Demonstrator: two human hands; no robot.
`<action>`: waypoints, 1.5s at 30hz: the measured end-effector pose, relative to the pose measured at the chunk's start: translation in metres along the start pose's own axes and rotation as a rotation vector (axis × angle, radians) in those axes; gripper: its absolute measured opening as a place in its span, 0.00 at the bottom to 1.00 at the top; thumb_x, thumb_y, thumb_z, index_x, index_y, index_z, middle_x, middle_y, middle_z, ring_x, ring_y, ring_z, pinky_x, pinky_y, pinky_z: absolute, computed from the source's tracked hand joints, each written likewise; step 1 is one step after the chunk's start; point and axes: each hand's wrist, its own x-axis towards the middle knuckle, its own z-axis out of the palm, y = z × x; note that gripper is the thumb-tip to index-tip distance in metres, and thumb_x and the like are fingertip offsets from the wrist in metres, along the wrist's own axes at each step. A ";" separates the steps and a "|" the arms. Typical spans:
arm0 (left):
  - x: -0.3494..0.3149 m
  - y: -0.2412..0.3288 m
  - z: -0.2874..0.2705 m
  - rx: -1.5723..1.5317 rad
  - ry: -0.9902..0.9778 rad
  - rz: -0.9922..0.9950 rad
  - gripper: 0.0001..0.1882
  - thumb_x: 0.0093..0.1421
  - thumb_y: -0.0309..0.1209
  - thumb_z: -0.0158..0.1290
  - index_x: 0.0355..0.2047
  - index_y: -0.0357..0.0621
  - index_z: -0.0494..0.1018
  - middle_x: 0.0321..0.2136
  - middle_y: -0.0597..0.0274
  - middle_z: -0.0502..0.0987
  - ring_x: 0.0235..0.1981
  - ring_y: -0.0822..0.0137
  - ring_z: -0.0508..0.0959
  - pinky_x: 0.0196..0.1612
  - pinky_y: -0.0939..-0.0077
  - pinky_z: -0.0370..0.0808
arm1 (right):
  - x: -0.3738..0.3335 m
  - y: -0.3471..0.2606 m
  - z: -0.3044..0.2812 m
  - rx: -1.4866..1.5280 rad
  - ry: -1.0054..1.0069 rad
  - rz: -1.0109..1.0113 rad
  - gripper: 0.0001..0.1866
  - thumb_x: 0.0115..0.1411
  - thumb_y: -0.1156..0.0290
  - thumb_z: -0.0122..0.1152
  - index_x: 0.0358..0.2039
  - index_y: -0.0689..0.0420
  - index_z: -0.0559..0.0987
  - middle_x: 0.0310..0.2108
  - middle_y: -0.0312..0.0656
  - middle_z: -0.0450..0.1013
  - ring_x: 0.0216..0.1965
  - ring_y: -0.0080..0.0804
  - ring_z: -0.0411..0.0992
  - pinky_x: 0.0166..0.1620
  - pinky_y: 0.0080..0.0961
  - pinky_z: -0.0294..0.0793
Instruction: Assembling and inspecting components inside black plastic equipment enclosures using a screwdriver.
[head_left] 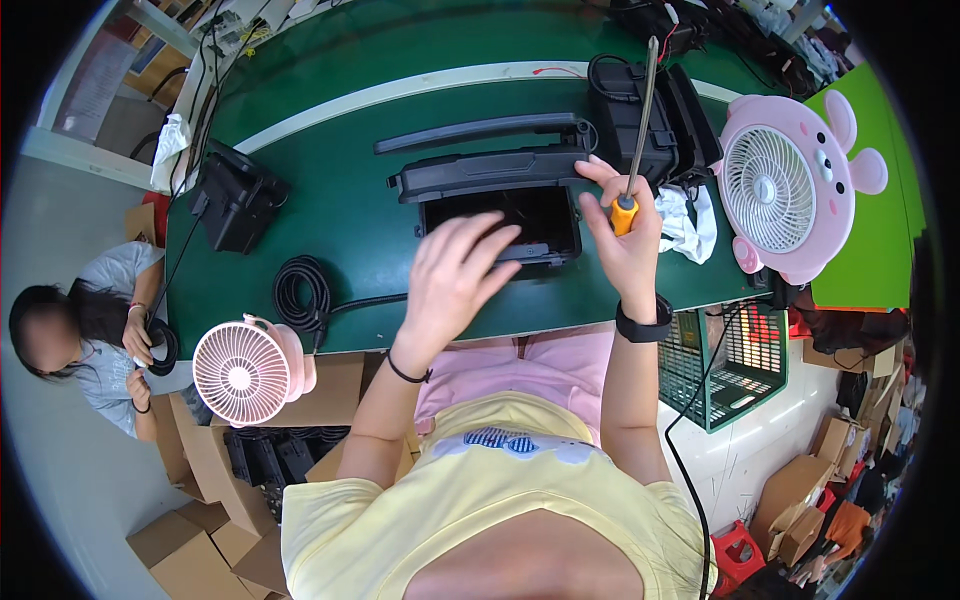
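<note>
An opened black plastic case (570, 222) lies on the green worktable (360, 240), its lid (490, 172) tipped back toward the far side. A long black handle piece (470, 132) stretches behind the lid. Over the case's front left, my left hand (450, 275) hovers with fingers spread and nothing visible in it. My right hand (630, 250) is wrapped round a screwdriver (625, 212) with an orange handle, its shaft pointing up and away. That hand's fingertips are at the lid's right end. A coiled black cable (303, 290) sits to the left, its end running toward the case behind my left hand.
Black cases (635, 120) stand at the back right, another black unit (238, 195) at the left. A pink fan (775, 190) is at right, a smaller pink fan (245, 370) at the near left edge. A green crate (735, 365) stands below. A co-worker (110, 330) sits left.
</note>
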 end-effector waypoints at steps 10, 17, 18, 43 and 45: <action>-0.028 -0.030 0.001 -0.019 0.099 -0.221 0.30 0.51 0.38 0.68 0.53 0.45 0.71 0.60 0.47 0.64 0.61 0.42 0.63 0.63 0.47 0.63 | 0.007 -0.003 -0.002 -0.112 -0.043 -0.047 0.12 0.59 0.82 0.63 0.32 0.58 0.66 0.50 0.45 0.80 0.57 0.47 0.75 0.54 0.31 0.75; -0.045 -0.027 0.022 -0.352 0.340 -0.415 0.43 0.44 0.32 0.75 0.55 0.45 0.59 0.60 0.48 0.57 0.59 0.49 0.66 0.59 0.53 0.71 | 0.005 -0.003 -0.002 -0.130 -0.047 -0.041 0.12 0.58 0.80 0.65 0.33 0.58 0.67 0.50 0.44 0.80 0.57 0.45 0.75 0.54 0.30 0.75; -0.047 -0.027 0.023 -0.350 0.341 -0.416 0.43 0.44 0.32 0.75 0.55 0.45 0.59 0.60 0.48 0.57 0.59 0.49 0.66 0.59 0.53 0.71 | 0.004 -0.004 -0.002 -0.134 -0.052 -0.038 0.13 0.58 0.80 0.66 0.33 0.58 0.67 0.50 0.44 0.79 0.57 0.45 0.75 0.53 0.29 0.75; -0.004 -0.041 0.018 -0.365 0.168 -0.482 0.42 0.53 0.26 0.67 0.64 0.49 0.58 0.61 0.46 0.56 0.62 0.47 0.62 0.62 0.57 0.66 | -0.007 0.017 0.006 -0.194 -0.134 0.043 0.17 0.54 0.77 0.71 0.33 0.56 0.66 0.55 0.45 0.77 0.56 0.44 0.76 0.54 0.29 0.74; 0.001 -0.045 0.019 -0.342 0.274 -0.425 0.31 0.54 0.25 0.66 0.54 0.49 0.63 0.60 0.46 0.57 0.60 0.48 0.65 0.57 0.59 0.71 | -0.007 0.015 0.007 -0.183 -0.105 0.058 0.17 0.55 0.77 0.70 0.33 0.56 0.67 0.52 0.44 0.78 0.53 0.43 0.77 0.52 0.28 0.75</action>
